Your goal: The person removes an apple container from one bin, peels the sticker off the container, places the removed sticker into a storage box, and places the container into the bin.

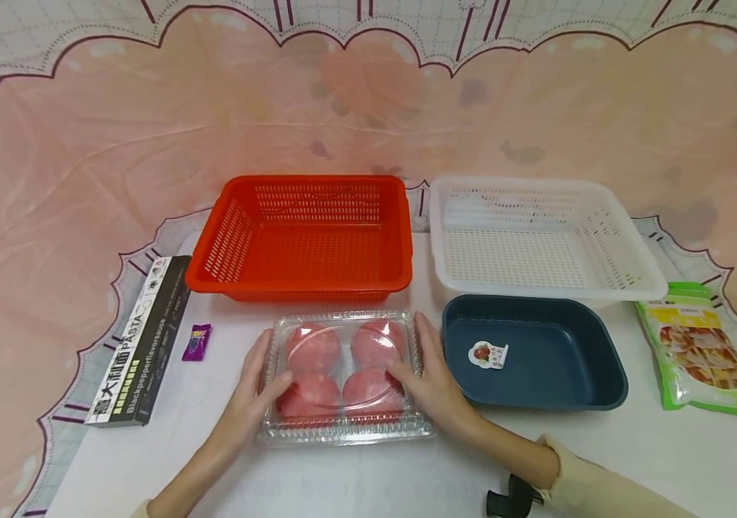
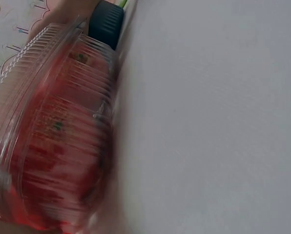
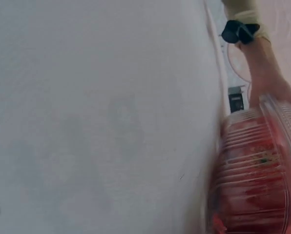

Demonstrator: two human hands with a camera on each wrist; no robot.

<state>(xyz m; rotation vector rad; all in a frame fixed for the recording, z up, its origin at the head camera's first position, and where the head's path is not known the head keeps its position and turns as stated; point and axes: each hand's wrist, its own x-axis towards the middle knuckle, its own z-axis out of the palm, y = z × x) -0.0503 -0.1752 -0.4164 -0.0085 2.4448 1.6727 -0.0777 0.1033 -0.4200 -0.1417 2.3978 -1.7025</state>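
1. Head view: a clear plastic clamshell box (image 1: 345,374) with a ribbed rim sits on the white table (image 1: 368,475), at the front and centre, its lid down over four round red fruits. The left hand (image 1: 253,392) lies against the box's left side and the right hand (image 1: 430,374) against its right side; the fingers of both rest fairly straight on the lid, thumbs laid over its top, so neither hand curls round it. Behind the box stands a red slotted basket (image 1: 300,237), and to its right a white slotted basket (image 1: 540,237). Just right of the box is a dark blue tray (image 1: 569,360), smooth-walled, with a small sticker (image 1: 488,355) inside. A black pasta box (image 1: 142,338) and a small purple packet (image 1: 196,342) lie to the left, and a green snack bag (image 1: 705,352) to the far right, its corner cut off by the edge

2. Left wrist view: blurred and close. The box (image 2: 52,141) fills the left part, its ridged wall showing red through the plastic; the rest is bare table (image 2: 209,122). The left hand itself cannot be made out here

3. Right wrist view: also blurred. The box (image 3: 258,170) is cut off at the lower right corner, and beyond it the other forearm (image 3: 265,63) reaches in. The right hand's fingers are hidden
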